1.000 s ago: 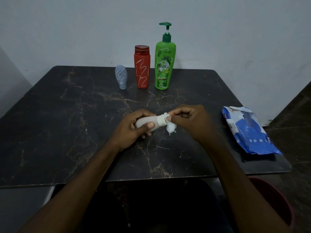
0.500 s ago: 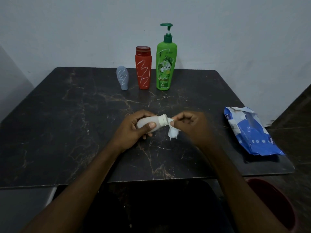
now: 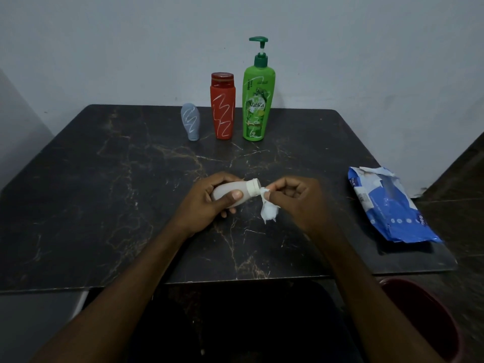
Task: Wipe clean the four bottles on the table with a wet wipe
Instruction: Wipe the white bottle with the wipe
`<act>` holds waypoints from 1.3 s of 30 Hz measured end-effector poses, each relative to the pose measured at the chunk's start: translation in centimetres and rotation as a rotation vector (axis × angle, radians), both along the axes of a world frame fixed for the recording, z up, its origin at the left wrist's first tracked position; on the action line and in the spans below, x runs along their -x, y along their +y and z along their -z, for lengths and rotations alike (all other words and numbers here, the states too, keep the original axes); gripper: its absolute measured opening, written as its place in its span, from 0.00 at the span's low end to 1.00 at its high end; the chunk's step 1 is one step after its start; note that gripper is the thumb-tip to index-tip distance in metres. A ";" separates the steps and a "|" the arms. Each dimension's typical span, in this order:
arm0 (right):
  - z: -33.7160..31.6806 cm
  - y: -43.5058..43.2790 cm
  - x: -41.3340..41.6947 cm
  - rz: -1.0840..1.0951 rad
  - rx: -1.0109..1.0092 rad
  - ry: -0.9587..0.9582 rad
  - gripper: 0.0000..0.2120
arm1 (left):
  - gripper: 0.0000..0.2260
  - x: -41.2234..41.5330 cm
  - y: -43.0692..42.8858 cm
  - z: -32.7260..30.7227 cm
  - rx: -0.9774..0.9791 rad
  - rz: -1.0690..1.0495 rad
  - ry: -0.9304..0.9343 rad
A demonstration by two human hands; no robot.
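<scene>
As counted across the dark marble counter (image 3: 104,192), bottles total four. Three stand in a row at the far edge, left to right: small grey bottle (image 3: 190,124), red bottle (image 3: 222,106), green pump bottle (image 3: 258,100); grey and red carry white scribble marks. The fourth, a white bottle (image 3: 233,195), is held lying sideways over the counter's near middle.

Wet wipe (image 3: 268,212): one. Blue wipes pack (image 3: 390,208): one, flat near the right edge. Dark red bin (image 3: 424,318): one, below the near right corner.

Left grip (image 3: 207,203): fingers and thumb curled round the white bottle's body, cap pointing right. Right grip (image 3: 296,200): thumb and forefinger pinched together on the crumpled wet wipe, which sits against the cap's lower rim and hangs below it.
</scene>
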State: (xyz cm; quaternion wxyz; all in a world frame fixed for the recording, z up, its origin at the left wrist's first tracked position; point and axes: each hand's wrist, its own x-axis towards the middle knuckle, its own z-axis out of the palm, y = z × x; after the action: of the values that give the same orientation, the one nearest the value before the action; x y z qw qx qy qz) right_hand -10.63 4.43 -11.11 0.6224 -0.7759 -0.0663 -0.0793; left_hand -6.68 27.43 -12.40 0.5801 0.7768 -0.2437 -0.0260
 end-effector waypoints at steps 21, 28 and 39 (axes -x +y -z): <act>-1.3 -0.2 -0.4 -0.062 0.323 -0.146 0.04 | 0.14 0.8 -0.2 -0.8 0.040 -0.125 0.039; -2.0 2.2 -1.8 -0.154 0.266 -0.045 0.09 | 0.22 0.8 0.7 -0.9 0.110 -0.324 0.114; -1.8 8.3 -4.4 -0.060 0.059 -0.007 0.03 | 0.17 0.3 3.6 -3.1 0.201 -0.518 0.062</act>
State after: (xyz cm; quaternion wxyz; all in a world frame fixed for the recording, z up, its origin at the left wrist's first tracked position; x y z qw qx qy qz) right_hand -6.18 12.70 -9.31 0.6012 -0.7912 -0.0940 -0.0611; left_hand -7.02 31.05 -9.33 0.6488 0.7505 -0.0204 0.1241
